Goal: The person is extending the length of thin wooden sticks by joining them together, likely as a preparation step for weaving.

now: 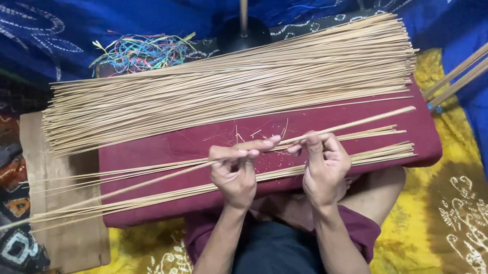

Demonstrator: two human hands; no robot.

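Observation:
My left hand [235, 170] and my right hand [323, 165] both pinch one long thin bamboo stick [368, 121] that slants across a maroon cushion [161, 148] on my lap. The stick runs from the upper right down to the far left. Under my hands lie two small rows of similar sticks [142, 199] on the cushion's near edge. A big pile of bamboo sticks [227, 85] covers the cushion's far side.
A wooden board [63, 244] lies at the left under the stick ends. A tangle of coloured threads [140, 50] sits behind the pile, beside a black round base with an upright rod [244, 30]. More sticks [475, 64] lean in at the right. Blue and yellow patterned cloths surround me.

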